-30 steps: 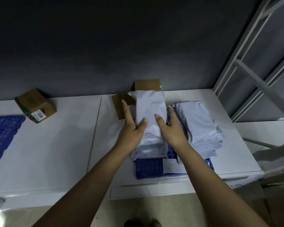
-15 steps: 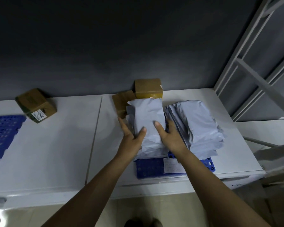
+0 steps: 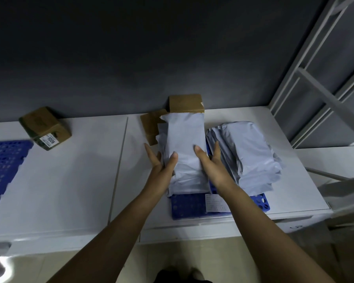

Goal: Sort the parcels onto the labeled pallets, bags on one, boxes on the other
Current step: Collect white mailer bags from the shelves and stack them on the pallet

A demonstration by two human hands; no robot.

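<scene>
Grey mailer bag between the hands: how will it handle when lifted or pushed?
Probably floppy: the grey mailer bag is creased and droops at its near end, with the left hand and right hand flanking it. Its smooth film looks slippery, so it may slide off the bags beneath. Rolling seems unlikely, since it lies flat.

Three boxes [image 3: 45, 127] [image 3: 186, 103] [image 3: 149, 126], two pallets [image 3: 6, 166] [image 3: 189, 206]
</scene>
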